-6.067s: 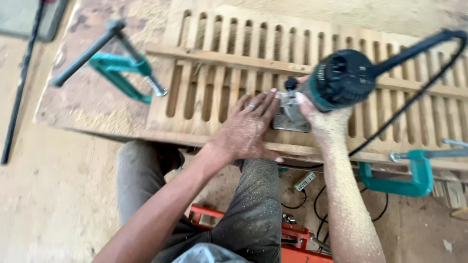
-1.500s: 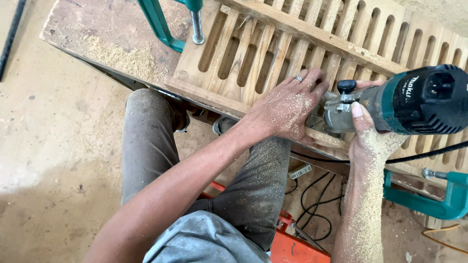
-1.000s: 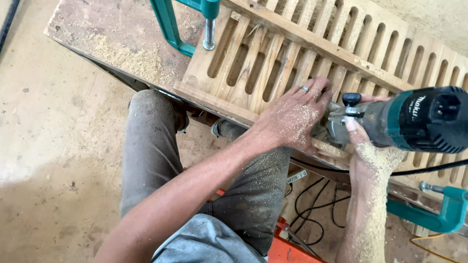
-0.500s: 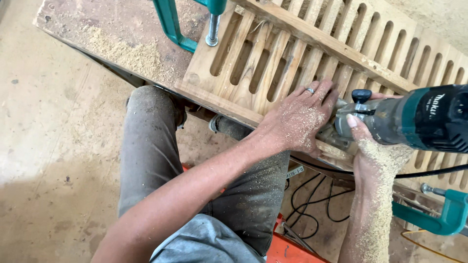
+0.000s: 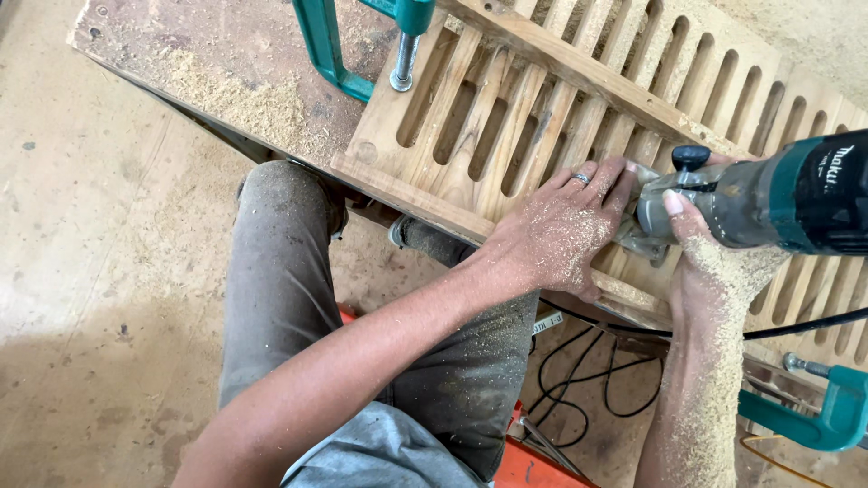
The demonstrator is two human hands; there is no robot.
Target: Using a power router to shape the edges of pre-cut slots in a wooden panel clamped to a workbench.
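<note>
Your right hand (image 5: 714,262), dusted with sawdust, wraps closed around the body of a teal and black router (image 5: 768,194), holding it down on the near rail of a slatted wooden panel (image 5: 506,117) at the right of the scene. Your left hand (image 5: 556,230), a ring on one finger, lies flat on the slats just left of the router, its fingers (image 5: 606,181) pressed against the router's base rather than curled around anything. The panel rests on a sawdust-strewn bench (image 5: 208,63), pinned at its far left corner by a teal clamp (image 5: 362,45); a second teal clamp (image 5: 814,416) sits near the right edge, below the panel. A black cord (image 5: 796,327) runs from the router under the bench's near side, and more cable loops lie on the floor beside your knee (image 5: 280,208).
</note>
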